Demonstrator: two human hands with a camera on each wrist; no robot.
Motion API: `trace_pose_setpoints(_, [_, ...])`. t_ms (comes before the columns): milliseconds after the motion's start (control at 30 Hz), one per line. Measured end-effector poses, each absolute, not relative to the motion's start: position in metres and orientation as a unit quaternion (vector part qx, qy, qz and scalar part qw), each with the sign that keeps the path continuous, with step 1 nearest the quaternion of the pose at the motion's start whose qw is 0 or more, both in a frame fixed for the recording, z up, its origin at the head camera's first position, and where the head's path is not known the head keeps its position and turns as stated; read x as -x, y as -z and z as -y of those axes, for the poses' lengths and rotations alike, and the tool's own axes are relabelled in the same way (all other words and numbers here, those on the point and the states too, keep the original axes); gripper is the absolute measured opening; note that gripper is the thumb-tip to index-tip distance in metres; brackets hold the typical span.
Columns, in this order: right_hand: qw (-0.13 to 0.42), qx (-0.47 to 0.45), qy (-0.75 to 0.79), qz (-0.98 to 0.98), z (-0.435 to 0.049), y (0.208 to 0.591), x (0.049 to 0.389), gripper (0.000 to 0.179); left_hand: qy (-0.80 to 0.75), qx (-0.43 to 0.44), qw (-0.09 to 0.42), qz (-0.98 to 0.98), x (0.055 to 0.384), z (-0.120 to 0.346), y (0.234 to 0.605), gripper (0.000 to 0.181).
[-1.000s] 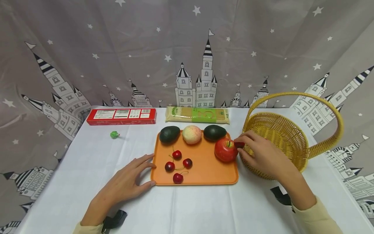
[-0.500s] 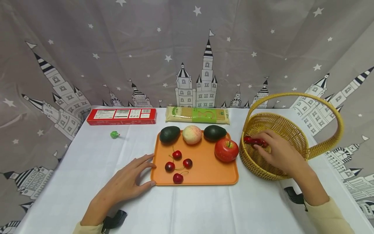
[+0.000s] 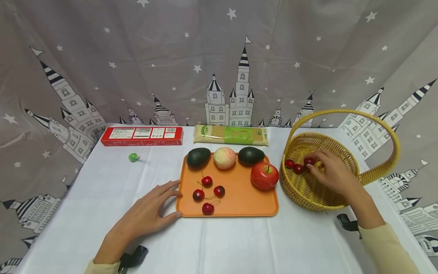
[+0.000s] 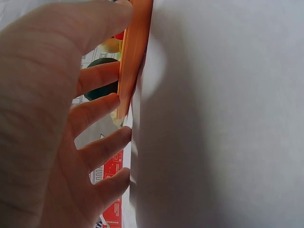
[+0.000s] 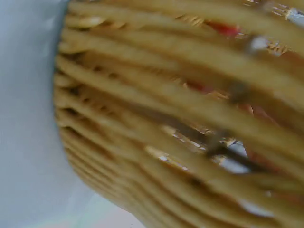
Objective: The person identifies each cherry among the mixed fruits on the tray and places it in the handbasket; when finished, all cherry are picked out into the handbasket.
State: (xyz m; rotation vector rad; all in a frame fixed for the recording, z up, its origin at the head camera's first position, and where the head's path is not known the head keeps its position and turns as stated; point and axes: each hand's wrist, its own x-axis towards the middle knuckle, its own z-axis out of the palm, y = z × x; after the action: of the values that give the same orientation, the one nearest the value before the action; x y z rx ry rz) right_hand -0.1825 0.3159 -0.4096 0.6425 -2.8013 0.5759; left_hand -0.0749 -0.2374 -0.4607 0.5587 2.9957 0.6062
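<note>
My left hand [image 3: 147,211] rests at the left edge of the orange tray [image 3: 253,203], fingertips and thumb touching its rim, fingers spread. The left wrist view shows these fingers [image 4: 99,73] fairly straight against the tray's side [image 4: 134,52]. On the tray lie several cherries [image 3: 208,208], a red apple [image 3: 265,176], a peach [image 3: 224,158] and two avocados [image 3: 199,158]. Inside the wicker basket [image 3: 308,199], my right hand [image 3: 333,173] pinches a cherry [image 3: 309,161] between thumb and fingers. Two more cherries [image 3: 294,166] lie beside it. Basket weave hides most of the right hand in its wrist view.
The basket's tall handle [image 3: 380,121] arches over the right hand's side. Behind the tray lie a packet of noodles [image 3: 230,135] and a red box [image 3: 142,137]. A small green object [image 3: 134,157] sits on the white cloth at left.
My right hand has moved right, from beside the apple into the basket, carrying cherries. Two of them now lie on the basket floor, apart from the fingers. My left hand stays still.
</note>
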Motion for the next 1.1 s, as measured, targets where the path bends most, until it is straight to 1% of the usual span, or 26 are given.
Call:
trace_pose_setpoints(167, [0.096, -0.211, -0.193, 0.953, -0.322, 0.416, 0.191, 0.026, -0.194, -0.179, 0.021, -0.964, 0.075, 0.237, 0.461, 0.054])
trace_pose_setpoints(467, [0.06, -0.193, -0.203, 0.958, -0.329, 0.419, 0.21, 0.024, -0.194, -0.175, 0.024, -0.965, 0.074, 0.236, 0.46, 0.055])
trace_pose_setpoints(767, [0.049, -0.169, -0.19, 0.966, -0.338, 0.425, 0.216, 0.024, -0.192, -0.177, 0.022, -0.965, 0.074, 0.236, 0.459, 0.055])
trace_pose_setpoints(1100, [0.034, -0.17, -0.181, 0.968, -0.34, 0.428, 0.218, 0.026, -0.192, -0.18, 0.016, -0.964, 0.074, 0.238, 0.46, 0.055])
